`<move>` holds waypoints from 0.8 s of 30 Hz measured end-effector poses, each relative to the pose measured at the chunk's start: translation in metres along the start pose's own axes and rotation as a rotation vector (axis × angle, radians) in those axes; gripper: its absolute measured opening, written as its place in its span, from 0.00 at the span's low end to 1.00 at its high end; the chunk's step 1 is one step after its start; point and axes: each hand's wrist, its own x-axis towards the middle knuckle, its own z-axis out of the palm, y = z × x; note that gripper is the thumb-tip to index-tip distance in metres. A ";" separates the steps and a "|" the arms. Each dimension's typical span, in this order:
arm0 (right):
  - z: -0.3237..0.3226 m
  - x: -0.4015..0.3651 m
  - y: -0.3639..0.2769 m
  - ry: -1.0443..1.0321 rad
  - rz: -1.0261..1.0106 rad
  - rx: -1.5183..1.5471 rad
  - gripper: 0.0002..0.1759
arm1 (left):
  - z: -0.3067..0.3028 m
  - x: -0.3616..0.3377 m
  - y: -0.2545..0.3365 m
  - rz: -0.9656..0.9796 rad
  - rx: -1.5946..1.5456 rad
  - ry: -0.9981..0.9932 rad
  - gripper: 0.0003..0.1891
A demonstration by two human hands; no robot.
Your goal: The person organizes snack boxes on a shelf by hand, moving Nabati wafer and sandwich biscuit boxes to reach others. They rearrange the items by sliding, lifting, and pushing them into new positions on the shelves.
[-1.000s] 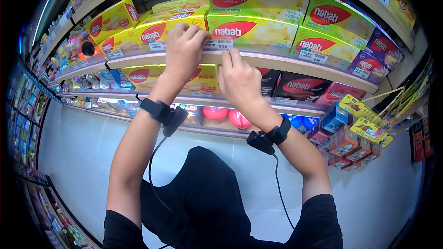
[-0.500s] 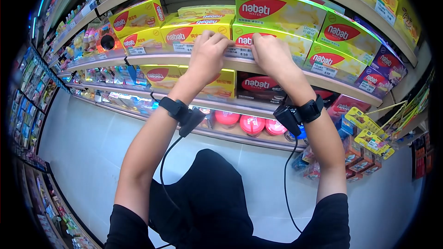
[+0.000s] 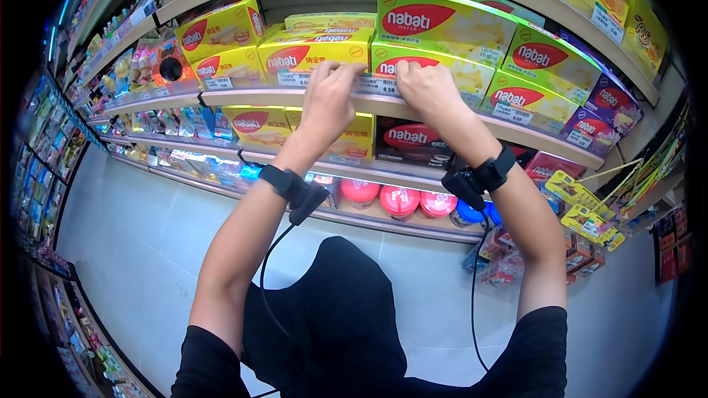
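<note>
My left hand (image 3: 330,99) is at the shelf's front edge, fingers bent over the clear price label strip (image 3: 378,85). To the right, my right hand (image 3: 429,90) closes its curled fingers on the same strip, with a price label between the two hands. The fingertips are partly hidden. Just behind the hands stand a yellow Nabati wafer box (image 3: 295,55) and a green-yellow lemon Nabati wafer box (image 3: 464,77). Another lemon wafer box (image 3: 442,26) rests on top of the latter. Each wrist wears a black strap with a small cabled device.
Purple wafer boxes (image 3: 594,129) stand at the shelf's right end. On the shelf below are a dark Nabati box (image 3: 413,141) and, lower still, red-lidded tubs (image 3: 400,201). Hanging yellow packs (image 3: 590,225) jut out at right. Grey floor (image 3: 147,228) lies below.
My right hand has shifted slightly, its fingers curled more tightly at the strip. My left hand has sunk a little from the box front. The view has moved slightly.
</note>
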 end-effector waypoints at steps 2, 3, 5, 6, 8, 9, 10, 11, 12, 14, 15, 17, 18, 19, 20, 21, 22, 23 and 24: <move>-0.001 -0.001 -0.002 -0.002 0.019 -0.005 0.06 | 0.002 0.000 0.000 -0.006 -0.017 0.012 0.21; 0.000 -0.001 -0.002 0.031 0.004 -0.031 0.05 | 0.003 0.000 -0.001 -0.010 -0.028 0.015 0.21; 0.003 -0.002 -0.001 0.092 -0.027 -0.081 0.04 | 0.004 -0.001 0.000 -0.021 -0.036 0.005 0.21; 0.003 -0.003 -0.001 0.078 -0.017 -0.050 0.04 | 0.003 -0.001 0.001 -0.026 -0.031 -0.003 0.22; 0.001 -0.006 -0.001 0.050 0.008 0.007 0.05 | -0.001 -0.001 0.001 -0.013 -0.017 -0.015 0.22; -0.002 -0.006 -0.002 0.080 0.008 0.044 0.05 | -0.002 -0.001 0.001 0.007 -0.022 -0.020 0.22; -0.005 -0.006 -0.006 0.099 0.012 0.072 0.05 | 0.000 -0.001 0.003 0.031 -0.042 -0.024 0.23; -0.007 -0.006 -0.008 0.119 0.014 0.096 0.06 | 0.003 -0.002 0.005 0.043 -0.023 -0.013 0.23; -0.005 -0.004 -0.012 0.121 0.024 0.107 0.06 | 0.004 -0.002 0.008 0.050 -0.033 -0.031 0.24; 0.000 -0.003 -0.019 0.137 0.046 0.126 0.06 | 0.004 -0.002 0.015 0.064 -0.053 -0.050 0.25; 0.001 -0.002 -0.019 0.153 0.057 0.133 0.07 | 0.004 0.000 0.019 0.071 -0.063 -0.049 0.25; -0.002 -0.001 -0.015 0.126 0.100 0.199 0.10 | 0.002 0.003 0.023 0.068 -0.063 -0.050 0.25; -0.006 -0.002 -0.014 0.075 0.099 0.157 0.08 | 0.003 0.003 0.024 0.043 -0.078 -0.069 0.24; -0.007 -0.004 -0.012 0.055 0.100 0.135 0.08 | 0.004 0.003 0.025 0.016 -0.090 -0.090 0.24; -0.007 -0.004 -0.011 0.039 0.098 0.116 0.08 | 0.005 0.004 0.027 0.024 -0.099 -0.093 0.24; -0.008 -0.004 -0.010 0.026 0.094 0.096 0.07 | 0.008 0.005 0.027 0.031 -0.106 -0.092 0.24; -0.010 -0.006 -0.009 0.019 0.083 0.078 0.07 | 0.010 0.005 0.028 0.036 -0.112 -0.091 0.24; -0.012 -0.009 -0.007 0.011 0.073 0.058 0.08 | 0.011 0.005 0.029 0.030 -0.118 -0.099 0.24; -0.014 -0.011 -0.004 0.005 0.061 0.035 0.08 | 0.012 0.006 0.031 0.024 -0.123 -0.104 0.24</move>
